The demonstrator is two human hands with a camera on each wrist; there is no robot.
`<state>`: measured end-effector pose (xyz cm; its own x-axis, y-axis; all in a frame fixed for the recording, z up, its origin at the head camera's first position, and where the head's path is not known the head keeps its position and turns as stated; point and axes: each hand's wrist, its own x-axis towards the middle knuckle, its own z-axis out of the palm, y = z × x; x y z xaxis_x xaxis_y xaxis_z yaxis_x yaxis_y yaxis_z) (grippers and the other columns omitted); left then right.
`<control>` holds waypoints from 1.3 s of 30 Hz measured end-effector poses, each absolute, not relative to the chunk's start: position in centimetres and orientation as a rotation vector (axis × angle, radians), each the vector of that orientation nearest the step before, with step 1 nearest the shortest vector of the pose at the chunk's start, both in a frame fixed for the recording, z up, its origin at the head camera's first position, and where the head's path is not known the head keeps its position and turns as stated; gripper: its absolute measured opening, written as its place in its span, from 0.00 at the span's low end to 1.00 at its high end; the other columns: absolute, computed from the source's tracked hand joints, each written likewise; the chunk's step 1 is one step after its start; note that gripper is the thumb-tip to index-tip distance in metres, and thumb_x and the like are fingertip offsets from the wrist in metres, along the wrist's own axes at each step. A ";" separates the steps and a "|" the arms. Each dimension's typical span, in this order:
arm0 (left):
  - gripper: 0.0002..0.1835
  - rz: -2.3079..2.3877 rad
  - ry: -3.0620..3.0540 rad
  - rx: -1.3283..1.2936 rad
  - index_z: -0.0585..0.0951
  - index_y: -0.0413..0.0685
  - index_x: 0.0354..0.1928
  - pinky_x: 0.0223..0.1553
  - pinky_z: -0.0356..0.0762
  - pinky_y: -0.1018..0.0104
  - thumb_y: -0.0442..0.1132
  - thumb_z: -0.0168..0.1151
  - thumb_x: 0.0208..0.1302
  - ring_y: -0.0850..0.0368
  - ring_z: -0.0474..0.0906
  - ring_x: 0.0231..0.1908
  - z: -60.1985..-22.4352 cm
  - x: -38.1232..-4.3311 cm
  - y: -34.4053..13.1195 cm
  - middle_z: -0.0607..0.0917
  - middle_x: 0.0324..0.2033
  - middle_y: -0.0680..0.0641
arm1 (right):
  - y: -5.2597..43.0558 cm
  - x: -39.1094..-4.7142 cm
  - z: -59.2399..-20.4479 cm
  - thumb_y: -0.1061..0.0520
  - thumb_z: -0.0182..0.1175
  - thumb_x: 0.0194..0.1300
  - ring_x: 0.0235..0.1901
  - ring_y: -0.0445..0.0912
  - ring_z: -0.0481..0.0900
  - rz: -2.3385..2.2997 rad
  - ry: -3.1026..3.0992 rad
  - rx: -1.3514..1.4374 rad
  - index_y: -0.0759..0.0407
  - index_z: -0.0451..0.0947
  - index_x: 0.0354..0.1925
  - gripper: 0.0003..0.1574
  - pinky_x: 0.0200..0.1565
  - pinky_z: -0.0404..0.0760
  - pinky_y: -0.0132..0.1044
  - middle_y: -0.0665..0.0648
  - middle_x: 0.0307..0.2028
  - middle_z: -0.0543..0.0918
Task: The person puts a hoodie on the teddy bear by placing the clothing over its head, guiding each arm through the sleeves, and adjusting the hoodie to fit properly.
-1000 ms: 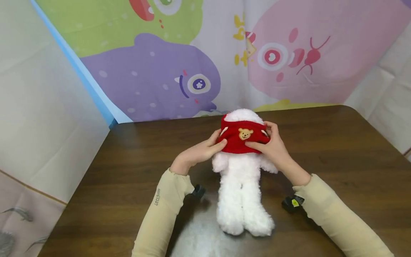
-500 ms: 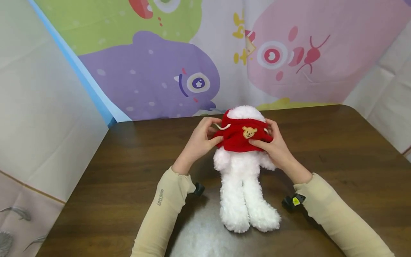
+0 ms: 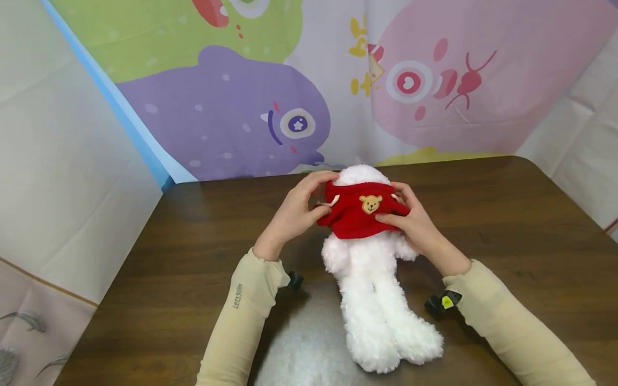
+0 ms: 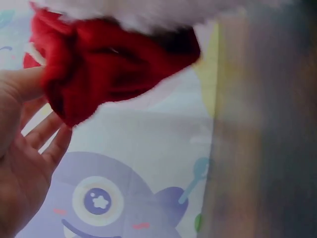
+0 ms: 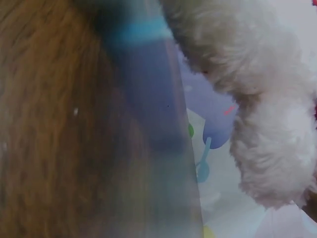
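A white fluffy plush toy (image 3: 367, 279) is held in front of me in the head view, its legs pointing my way. A small red doll's top (image 3: 354, 217) with pale drawstrings and a bear-face patch covers its face. White fur shows above the neckline, and both plush arms stick out below the hem. My left hand (image 3: 292, 214) pinches the top's left side between thumb and fingers; the left wrist view shows the red cloth (image 4: 104, 64) at the fingertips. My right hand (image 3: 422, 228) grips the other side, thumb in front. Fur (image 5: 272, 99) fills the right wrist view's right side.
A brown wooden table (image 3: 193, 252) lies beneath, with a glossy reflection near its front. Behind its far edge hangs a cartoon-printed curtain (image 3: 232, 112). Pale panels (image 3: 72, 150) stand at the sides. Dark wrist cameras (image 3: 436, 304) sit under both sleeves.
My left hand shifts its hold outward and up along the red top's side. The plush's feet swing right and toward me. My right hand keeps its grip.
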<state>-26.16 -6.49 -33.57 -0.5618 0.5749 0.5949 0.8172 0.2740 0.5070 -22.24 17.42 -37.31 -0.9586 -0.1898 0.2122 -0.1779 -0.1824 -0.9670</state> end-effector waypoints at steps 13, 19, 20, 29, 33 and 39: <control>0.17 -1.092 -2.272 -0.881 0.68 0.47 0.41 0.24 0.68 0.72 0.32 0.60 0.48 0.63 0.66 0.22 -34.3 -26.1 -5.6 0.75 0.27 0.50 | 16.2 -21.6 -37.6 0.69 0.55 0.52 0.50 0.46 0.64 -2.557 1.940 -0.431 0.49 0.59 0.49 0.29 0.39 0.75 0.34 0.53 0.50 0.66; 0.13 -1.051 -2.178 -0.755 0.69 0.46 0.34 0.23 0.64 0.72 0.34 0.60 0.45 0.64 0.66 0.19 -34.6 -25.7 -5.1 0.77 0.22 0.52 | 15.5 -21.1 -37.3 0.70 0.54 0.52 0.48 0.47 0.66 -2.644 1.936 -0.426 0.51 0.60 0.47 0.27 0.38 0.75 0.34 0.54 0.47 0.67; 0.12 -1.045 -2.161 -0.747 0.69 0.46 0.33 0.23 0.64 0.72 0.35 0.60 0.45 0.64 0.66 0.19 -34.7 -25.6 -5.0 0.78 0.21 0.52 | 15.4 -21.0 -37.2 0.70 0.55 0.52 0.47 0.47 0.67 -2.661 1.933 -0.418 0.51 0.60 0.47 0.26 0.38 0.75 0.34 0.54 0.47 0.68; 0.04 -1.061 -2.119 -0.837 0.75 0.47 0.25 0.29 0.62 0.68 0.35 0.58 0.44 0.64 0.70 0.18 -34.6 -25.6 -4.9 0.78 0.16 0.52 | 15.4 -21.0 -36.9 0.72 0.57 0.48 0.46 0.47 0.68 -2.723 2.117 -0.412 0.52 0.62 0.44 0.28 0.38 0.75 0.32 0.53 0.44 0.70; 0.06 -1.183 -2.182 -0.954 0.77 0.46 0.29 0.29 0.65 0.69 0.33 0.58 0.46 0.66 0.75 0.20 -34.5 -25.6 -5.0 0.81 0.23 0.52 | 15.5 -21.2 -36.7 0.73 0.58 0.47 0.44 0.46 0.69 -2.831 2.055 -0.416 0.54 0.63 0.43 0.27 0.36 0.75 0.31 0.54 0.41 0.71; 0.10 -1.338 -2.307 -1.130 0.76 0.46 0.36 0.25 0.73 0.71 0.31 0.54 0.50 0.63 0.76 0.25 -34.2 -25.6 -5.2 0.81 0.33 0.50 | 15.7 -21.5 -36.9 0.72 0.59 0.46 0.43 0.46 0.70 -2.918 1.971 -0.389 0.55 0.64 0.40 0.25 0.35 0.76 0.32 0.54 0.40 0.71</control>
